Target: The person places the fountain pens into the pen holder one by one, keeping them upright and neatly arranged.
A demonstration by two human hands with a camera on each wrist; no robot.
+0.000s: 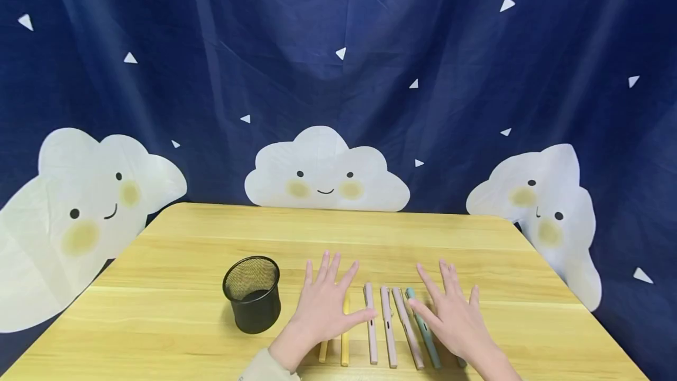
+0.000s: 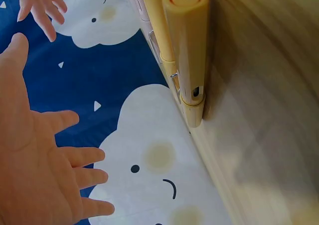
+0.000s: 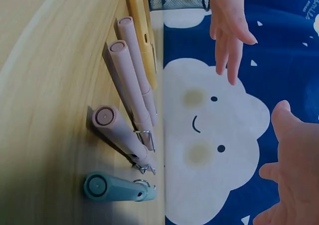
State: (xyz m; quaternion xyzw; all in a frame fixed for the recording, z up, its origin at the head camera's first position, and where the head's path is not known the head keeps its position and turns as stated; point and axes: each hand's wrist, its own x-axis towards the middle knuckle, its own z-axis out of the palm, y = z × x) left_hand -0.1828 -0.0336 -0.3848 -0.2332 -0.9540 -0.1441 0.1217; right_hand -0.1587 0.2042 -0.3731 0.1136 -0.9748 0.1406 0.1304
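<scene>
Grip of left hand (image 1: 324, 310) splayed wide above two yellow pens (image 1: 345, 348), right hand (image 1: 456, 317) likewise splayed over a teal pen (image 1: 427, 340), three pale pink pens (image 1: 389, 334) between, all on a wooden surface (image 1: 158, 316), black mesh cup (image 1: 257, 313) standing further left.

Navy cloud-print curtain (image 1: 455, 116) behind a pale wooden table (image 1: 174, 263)

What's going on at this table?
A person's left hand and right hand are spread open above a row of pens, gripping none. The left is over the yellow pens, the right near the teal pen. The black mesh cup stands upright on the wooden table, left of both hands.
</scene>
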